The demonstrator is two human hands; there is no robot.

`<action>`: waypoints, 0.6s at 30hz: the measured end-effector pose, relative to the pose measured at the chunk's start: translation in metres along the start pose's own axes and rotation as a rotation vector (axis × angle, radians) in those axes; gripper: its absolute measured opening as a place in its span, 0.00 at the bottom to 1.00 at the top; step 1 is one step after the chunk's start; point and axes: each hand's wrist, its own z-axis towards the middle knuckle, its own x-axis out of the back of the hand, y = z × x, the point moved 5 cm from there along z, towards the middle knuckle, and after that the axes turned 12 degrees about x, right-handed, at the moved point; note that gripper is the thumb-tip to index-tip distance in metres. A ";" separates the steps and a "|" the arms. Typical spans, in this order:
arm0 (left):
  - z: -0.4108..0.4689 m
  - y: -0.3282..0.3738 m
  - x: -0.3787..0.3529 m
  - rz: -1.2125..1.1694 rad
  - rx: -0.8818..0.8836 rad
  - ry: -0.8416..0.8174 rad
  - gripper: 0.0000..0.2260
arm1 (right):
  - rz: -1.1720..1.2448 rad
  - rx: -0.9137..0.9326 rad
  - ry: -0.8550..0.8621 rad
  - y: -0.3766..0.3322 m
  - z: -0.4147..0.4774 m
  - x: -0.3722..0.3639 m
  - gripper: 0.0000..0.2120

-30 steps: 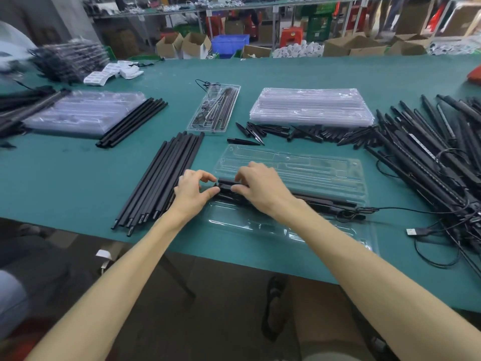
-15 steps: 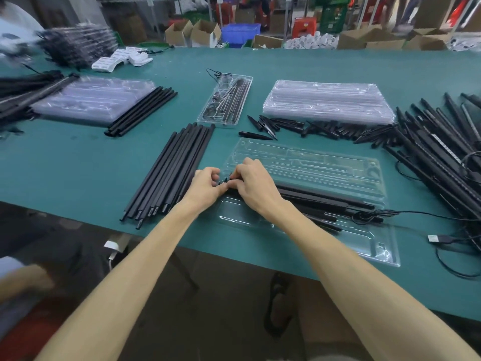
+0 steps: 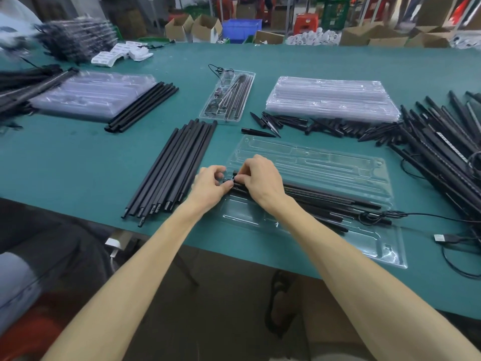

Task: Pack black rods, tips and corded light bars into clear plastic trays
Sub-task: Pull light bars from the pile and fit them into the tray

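A clear plastic tray (image 3: 335, 162) lies open on the green table in front of me. Black rods and a corded light bar (image 3: 325, 198) lie lengthwise across its middle, the cord (image 3: 374, 216) coiled at the right end. My left hand (image 3: 210, 186) and my right hand (image 3: 260, 181) meet at the left end of these pieces, fingers curled and pinching the end of the bar. A row of loose black rods (image 3: 171, 173) lies just left of the tray. Pointed black tips (image 3: 291, 123) are scattered behind it.
A packed tray (image 3: 229, 97) sits further back, a stack of clear trays (image 3: 330, 100) to its right and another stack (image 3: 88, 92) with rods (image 3: 143, 108) at the left. Corded light bars (image 3: 442, 144) are piled at the right. A USB plug (image 3: 445, 238) lies near the table's edge.
Both hands have closed in together on the left end of the pieces in the tray. The view has shifted slightly nearer and lower.
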 end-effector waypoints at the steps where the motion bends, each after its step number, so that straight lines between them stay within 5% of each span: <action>1: 0.000 0.000 0.000 0.004 0.001 0.001 0.22 | -0.025 0.000 -0.007 -0.001 0.001 0.000 0.08; 18: -0.002 -0.001 0.000 -0.071 0.056 -0.058 0.20 | -0.020 0.027 0.037 0.008 -0.024 0.023 0.08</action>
